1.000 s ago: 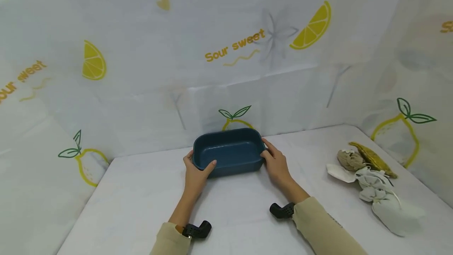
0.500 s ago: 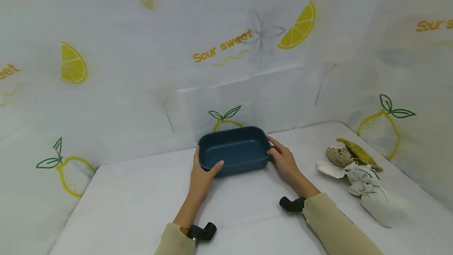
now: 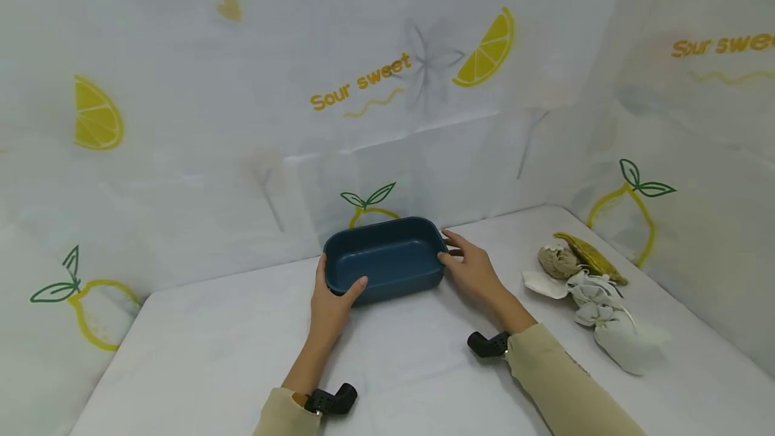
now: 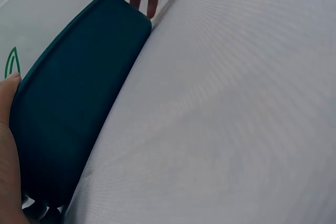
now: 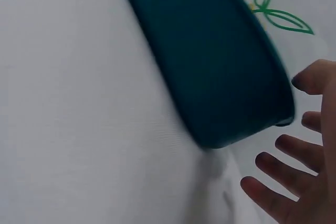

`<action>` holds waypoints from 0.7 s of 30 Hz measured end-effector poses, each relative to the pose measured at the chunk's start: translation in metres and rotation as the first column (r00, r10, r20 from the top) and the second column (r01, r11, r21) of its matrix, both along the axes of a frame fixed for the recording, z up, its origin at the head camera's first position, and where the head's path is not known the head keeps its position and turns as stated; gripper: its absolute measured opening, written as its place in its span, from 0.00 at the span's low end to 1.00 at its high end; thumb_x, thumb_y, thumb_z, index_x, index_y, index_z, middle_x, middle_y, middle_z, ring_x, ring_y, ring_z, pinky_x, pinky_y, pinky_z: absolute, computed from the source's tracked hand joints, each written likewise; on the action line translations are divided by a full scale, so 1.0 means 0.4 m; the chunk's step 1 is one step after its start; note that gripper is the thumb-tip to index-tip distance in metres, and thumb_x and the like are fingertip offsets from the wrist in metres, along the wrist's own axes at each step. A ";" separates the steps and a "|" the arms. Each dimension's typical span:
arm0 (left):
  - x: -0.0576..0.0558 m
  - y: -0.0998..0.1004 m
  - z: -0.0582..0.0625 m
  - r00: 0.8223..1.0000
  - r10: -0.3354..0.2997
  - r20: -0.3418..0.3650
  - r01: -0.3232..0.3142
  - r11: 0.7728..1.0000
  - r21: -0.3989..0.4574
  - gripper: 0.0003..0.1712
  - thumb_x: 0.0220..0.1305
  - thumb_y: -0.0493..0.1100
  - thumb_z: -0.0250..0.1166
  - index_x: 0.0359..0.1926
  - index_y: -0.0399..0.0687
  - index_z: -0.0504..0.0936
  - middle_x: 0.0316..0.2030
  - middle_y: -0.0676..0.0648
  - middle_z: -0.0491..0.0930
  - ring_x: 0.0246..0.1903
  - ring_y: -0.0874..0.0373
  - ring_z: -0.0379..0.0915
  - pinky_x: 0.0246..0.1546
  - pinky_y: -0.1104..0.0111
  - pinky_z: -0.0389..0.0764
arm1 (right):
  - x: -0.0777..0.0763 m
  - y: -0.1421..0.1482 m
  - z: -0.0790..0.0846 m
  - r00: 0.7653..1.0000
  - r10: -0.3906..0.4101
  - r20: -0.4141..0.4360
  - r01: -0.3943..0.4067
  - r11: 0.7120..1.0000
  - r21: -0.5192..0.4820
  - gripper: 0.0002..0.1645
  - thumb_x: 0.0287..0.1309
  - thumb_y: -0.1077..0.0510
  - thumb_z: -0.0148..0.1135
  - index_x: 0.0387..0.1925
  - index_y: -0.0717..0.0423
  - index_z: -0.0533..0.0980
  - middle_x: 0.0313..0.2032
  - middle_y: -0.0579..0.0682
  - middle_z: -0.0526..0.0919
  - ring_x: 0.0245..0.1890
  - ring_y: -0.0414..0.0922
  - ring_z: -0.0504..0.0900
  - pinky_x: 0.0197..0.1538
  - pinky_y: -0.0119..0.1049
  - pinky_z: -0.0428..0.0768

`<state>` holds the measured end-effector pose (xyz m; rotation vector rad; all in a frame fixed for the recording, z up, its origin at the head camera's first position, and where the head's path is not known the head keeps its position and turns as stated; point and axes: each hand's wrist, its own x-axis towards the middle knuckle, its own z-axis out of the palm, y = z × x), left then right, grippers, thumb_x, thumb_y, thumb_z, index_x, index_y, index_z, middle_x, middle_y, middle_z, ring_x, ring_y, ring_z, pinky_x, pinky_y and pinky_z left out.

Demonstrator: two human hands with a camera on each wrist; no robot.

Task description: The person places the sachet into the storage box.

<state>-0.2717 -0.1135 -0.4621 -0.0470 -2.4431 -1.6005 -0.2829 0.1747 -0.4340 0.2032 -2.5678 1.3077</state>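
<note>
A dark blue rectangular dish (image 3: 402, 286) with an open top sits on the white-covered table, close to the back wall. My left hand (image 3: 329, 308) grips its left end, thumb over the front rim and fingers along the side. In the left wrist view that thumb (image 4: 8, 140) lies at the rim of the dish (image 4: 79, 87). At the right end is my right hand (image 3: 475, 273), its fingers spread. The right wrist view shows this hand (image 5: 312, 192) with a gap between its fingertips and the dish (image 5: 215, 61).
At the table's right side lies a pile: a white drawstring bag (image 3: 626, 342), a beige bundle (image 3: 558, 261), a mustard-yellow cloth piece (image 3: 593, 259) and a flat white piece (image 3: 545, 284). A lemon-printed white sheet (image 3: 242, 99) covers the walls behind and beside.
The dish moved a little to the right along the wall, then stopped. My right hand's fingers have loosened and spread off its right end. The head view has turned right.
</note>
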 end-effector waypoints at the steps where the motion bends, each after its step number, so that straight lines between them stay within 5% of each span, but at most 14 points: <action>1: -0.001 -0.002 -0.001 1.000 0.003 -0.003 -0.003 1.000 0.003 0.60 0.50 0.69 0.68 0.75 0.66 0.43 0.75 0.50 0.48 0.74 0.47 0.45 0.68 0.43 0.55 | 0.000 0.007 0.016 1.000 0.019 -0.014 -0.019 1.000 0.021 0.33 0.66 0.48 0.55 0.70 0.49 0.61 0.63 0.58 0.73 0.57 0.56 0.77 0.56 0.54 0.75; 9: -0.008 0.001 0.002 1.000 0.007 -0.005 -0.007 1.000 0.025 0.61 0.48 0.69 0.68 0.75 0.67 0.43 0.75 0.51 0.48 0.74 0.48 0.45 0.68 0.44 0.56 | 0.058 0.098 0.163 0.991 0.054 -0.123 -0.043 0.995 0.089 0.35 0.65 0.44 0.56 0.70 0.49 0.62 0.66 0.57 0.69 0.64 0.56 0.70 0.62 0.56 0.70; 16: -0.004 -0.003 -0.002 1.000 0.001 -0.003 -0.001 1.000 0.011 0.60 0.49 0.68 0.68 0.75 0.67 0.41 0.75 0.52 0.47 0.74 0.49 0.44 0.69 0.45 0.55 | 0.142 0.210 0.227 0.980 -0.003 -0.198 0.014 0.999 0.052 0.32 0.65 0.50 0.58 0.69 0.50 0.63 0.65 0.56 0.70 0.63 0.54 0.69 0.60 0.56 0.70; 21: -0.002 -0.004 -0.003 1.000 -0.007 -0.002 0.007 1.000 0.013 0.60 0.49 0.69 0.68 0.75 0.67 0.42 0.75 0.52 0.47 0.74 0.49 0.44 0.69 0.45 0.54 | 0.188 0.307 0.252 0.962 -0.045 -0.268 0.058 0.997 0.042 0.33 0.63 0.56 0.60 0.69 0.46 0.64 0.65 0.48 0.70 0.62 0.34 0.69 0.59 0.22 0.70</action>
